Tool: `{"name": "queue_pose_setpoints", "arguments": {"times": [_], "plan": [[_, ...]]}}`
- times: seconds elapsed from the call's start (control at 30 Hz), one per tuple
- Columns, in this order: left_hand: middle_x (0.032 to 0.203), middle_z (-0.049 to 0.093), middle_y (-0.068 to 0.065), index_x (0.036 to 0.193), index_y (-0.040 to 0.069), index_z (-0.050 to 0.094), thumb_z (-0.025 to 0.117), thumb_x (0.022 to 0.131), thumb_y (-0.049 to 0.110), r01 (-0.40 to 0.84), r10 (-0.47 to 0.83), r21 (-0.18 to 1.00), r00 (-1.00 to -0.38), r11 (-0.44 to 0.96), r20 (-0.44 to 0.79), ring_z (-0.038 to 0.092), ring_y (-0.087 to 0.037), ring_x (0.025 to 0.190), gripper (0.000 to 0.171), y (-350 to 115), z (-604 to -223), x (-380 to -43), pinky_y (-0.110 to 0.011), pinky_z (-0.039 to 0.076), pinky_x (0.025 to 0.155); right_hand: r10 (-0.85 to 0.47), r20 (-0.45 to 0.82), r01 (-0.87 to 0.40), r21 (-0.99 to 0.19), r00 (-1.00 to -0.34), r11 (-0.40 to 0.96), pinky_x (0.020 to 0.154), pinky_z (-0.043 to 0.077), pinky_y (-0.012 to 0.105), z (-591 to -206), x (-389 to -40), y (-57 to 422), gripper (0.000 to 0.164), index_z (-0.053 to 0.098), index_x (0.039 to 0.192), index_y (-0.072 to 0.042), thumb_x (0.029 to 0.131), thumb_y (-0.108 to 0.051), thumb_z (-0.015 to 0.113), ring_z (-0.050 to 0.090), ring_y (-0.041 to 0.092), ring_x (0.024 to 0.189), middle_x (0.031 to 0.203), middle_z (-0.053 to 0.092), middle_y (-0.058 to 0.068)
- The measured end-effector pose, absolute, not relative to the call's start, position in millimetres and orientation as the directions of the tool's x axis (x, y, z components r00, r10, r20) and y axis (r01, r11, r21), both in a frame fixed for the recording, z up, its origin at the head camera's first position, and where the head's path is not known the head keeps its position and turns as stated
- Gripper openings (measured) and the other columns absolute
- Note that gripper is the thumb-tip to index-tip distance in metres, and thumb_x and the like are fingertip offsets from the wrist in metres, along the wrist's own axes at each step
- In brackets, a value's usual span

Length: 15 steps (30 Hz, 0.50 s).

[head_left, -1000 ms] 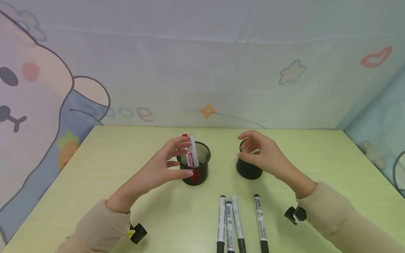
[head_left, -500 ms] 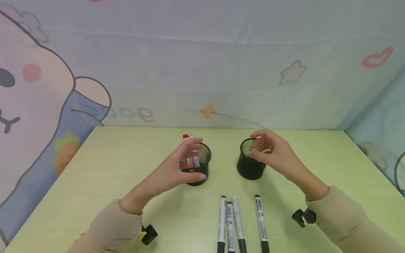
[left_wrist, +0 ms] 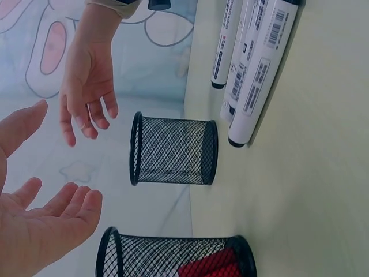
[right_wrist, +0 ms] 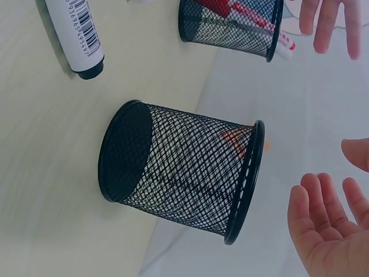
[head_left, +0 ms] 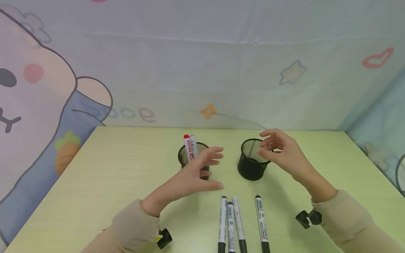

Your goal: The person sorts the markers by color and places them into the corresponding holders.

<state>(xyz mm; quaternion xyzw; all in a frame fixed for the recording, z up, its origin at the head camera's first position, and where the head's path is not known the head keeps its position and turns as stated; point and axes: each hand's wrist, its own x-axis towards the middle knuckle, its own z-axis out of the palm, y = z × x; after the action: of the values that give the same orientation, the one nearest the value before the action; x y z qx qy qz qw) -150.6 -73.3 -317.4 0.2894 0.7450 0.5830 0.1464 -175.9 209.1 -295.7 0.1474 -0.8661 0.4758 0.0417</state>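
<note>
My left hand (head_left: 193,175) hovers in front of the left black mesh pen holder (head_left: 183,156), fingers spread and holding nothing. Two markers stand in that holder: a red-capped one (head_left: 188,147) and a white one (head_left: 194,144). Near the right rim of a second mesh pen holder (head_left: 251,168) is my right hand (head_left: 286,154), its fingers loosely bent around nothing. The right wrist view shows this second pen holder (right_wrist: 184,167) with bare mesh walls and no marker inside. Part of the left holder is hidden behind my left hand.
Several white markers with black caps lie on the light wooden table (head_left: 126,158) nearer to me: a close group (head_left: 231,225) and a single marker (head_left: 261,221) to its right. A printed cloth backdrop (head_left: 202,70) hangs behind the table's far edge.
My left hand has moved right, away from the red-capped marker, uncovering it. My right hand has shifted right, off the second holder's opening. The holders and loose markers stay put.
</note>
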Motion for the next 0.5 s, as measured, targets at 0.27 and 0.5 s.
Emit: {"name": "queue_pose_setpoints", "arguments": {"times": [0.27, 0.5], "plan": [[0.138, 0.04, 0.009, 0.139, 0.036, 0.032, 0.076, 0.079, 0.017, 0.27, 0.613, 0.95, -0.78, 0.156, 0.121, 0.04, -0.012, 0.126, 0.076, -62, -321, -152, -0.035, 0.038, 0.098, -0.186, 0.216, -0.281, -0.822, -0.958, 0.496, 0.069, 0.05, 0.025, -299, -182, 217, 0.042, 0.05, 0.124, -0.005, 0.087, -0.014, 0.067, 0.058, 0.01, 0.085, 0.104, 0.058, 0.014], [0.138, 0.04, 0.009, 0.139, 0.036, 0.032, 0.075, 0.08, 0.017, 0.237, 0.613, 0.954, -0.786, 0.182, 0.079, 0.039, -0.013, 0.127, 0.075, -54, -328, -155, -0.034, 0.037, 0.099, -0.152, 0.211, -0.256, -0.866, -0.966, 0.43, 0.068, 0.05, 0.024, -303, -190, 228, 0.034, 0.052, 0.118, -0.012, 0.087, -0.013, 0.065, 0.06, 0.009, 0.081, 0.094, 0.06, -0.006]]}}
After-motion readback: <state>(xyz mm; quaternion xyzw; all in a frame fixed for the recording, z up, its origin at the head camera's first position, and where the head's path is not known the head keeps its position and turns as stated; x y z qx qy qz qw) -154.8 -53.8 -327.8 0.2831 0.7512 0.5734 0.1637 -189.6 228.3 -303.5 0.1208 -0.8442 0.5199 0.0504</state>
